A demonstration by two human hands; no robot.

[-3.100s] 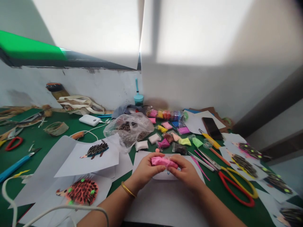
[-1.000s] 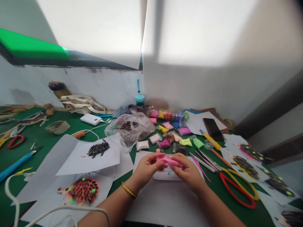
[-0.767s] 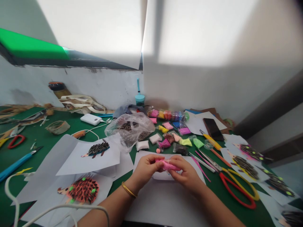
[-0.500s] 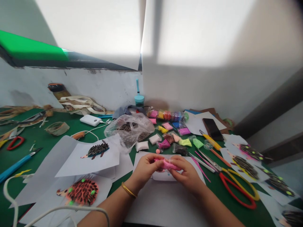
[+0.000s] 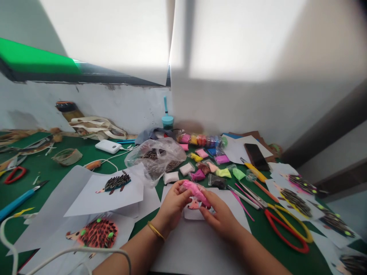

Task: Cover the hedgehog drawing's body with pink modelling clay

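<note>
A pink clay packet (image 5: 195, 190) in clear film is held between both hands above a small white card (image 5: 195, 215). My left hand (image 5: 175, 204) has its fingers closed on the packet's left end. On its right end my right hand (image 5: 219, 215) grips with thumb and fingers. Part of a pink-faced hedgehog picture (image 5: 194, 204) shows on the card under the hands; the rest is covered. Clay packets in several colours, among them a white one (image 5: 171, 177) and a black one (image 5: 217, 181), lie just beyond the hands.
Large red-and-yellow scissors (image 5: 286, 225) and an orange-handled tool (image 5: 266, 191) lie at the right, near seed hedgehog pictures (image 5: 295, 201). A plastic bag of seeds (image 5: 156, 158) stands behind. At the left are a seed hedgehog (image 5: 97, 232), a white cable (image 5: 71, 252) and a blue knife (image 5: 21, 200).
The pink packet has been turned and raised a little, now slanting down to the right. My fingers have shifted on it, and more of the hedgehog picture shows below.
</note>
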